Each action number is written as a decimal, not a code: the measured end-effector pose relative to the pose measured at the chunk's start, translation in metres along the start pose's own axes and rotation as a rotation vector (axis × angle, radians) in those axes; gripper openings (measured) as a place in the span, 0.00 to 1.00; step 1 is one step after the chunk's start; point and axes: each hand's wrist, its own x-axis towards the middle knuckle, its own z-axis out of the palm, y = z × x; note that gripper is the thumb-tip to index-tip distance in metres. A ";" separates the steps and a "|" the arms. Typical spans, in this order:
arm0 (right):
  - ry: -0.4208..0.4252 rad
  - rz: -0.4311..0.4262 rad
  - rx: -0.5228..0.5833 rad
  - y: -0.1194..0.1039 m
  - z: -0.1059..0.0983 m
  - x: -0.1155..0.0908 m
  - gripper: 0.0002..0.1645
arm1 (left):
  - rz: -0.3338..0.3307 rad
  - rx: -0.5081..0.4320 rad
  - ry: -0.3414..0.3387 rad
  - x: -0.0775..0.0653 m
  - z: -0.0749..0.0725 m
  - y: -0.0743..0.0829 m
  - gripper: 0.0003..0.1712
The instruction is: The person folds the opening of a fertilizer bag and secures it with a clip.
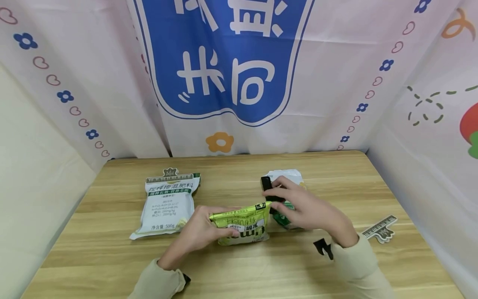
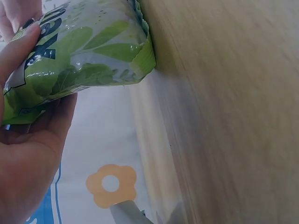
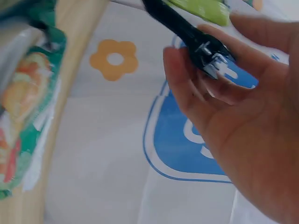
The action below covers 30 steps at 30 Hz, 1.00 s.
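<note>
Green printed bag (image 1: 246, 237), gripped by the left hand (image 1: 205, 231) over the middle of the wooden table (image 1: 231, 274), its long upper edge running rightward to the right hand (image 1: 300, 207), which holds a dark bar (image 1: 266, 182), possibly a clip, near that corner.

Bare tabletop (image 1: 228, 178) lies along the back edge between the left bag (image 1: 168, 207) and the rear bag (image 1: 293, 176). The green bag (image 1: 251, 228) and black clip (image 1: 267, 184) block the middle; a grey clip (image 1: 381, 227) lies near the right edge.
</note>
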 end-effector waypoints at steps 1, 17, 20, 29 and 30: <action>0.008 -0.014 0.000 0.000 -0.003 -0.001 0.21 | 0.006 0.008 0.002 0.000 0.000 0.000 0.29; 0.318 -0.015 0.026 -0.009 -0.016 -0.003 0.19 | 0.009 0.062 0.029 0.000 0.001 -0.001 0.29; 0.326 -0.082 0.016 -0.011 -0.017 -0.001 0.17 | 0.000 0.061 0.029 0.000 0.000 0.000 0.30; 0.199 -0.266 -0.154 -0.029 -0.022 0.010 0.13 | -0.010 0.028 0.019 0.000 0.000 0.001 0.30; 0.184 -0.280 -0.163 -0.032 -0.022 0.012 0.12 | -0.011 0.024 0.017 0.000 0.000 0.001 0.30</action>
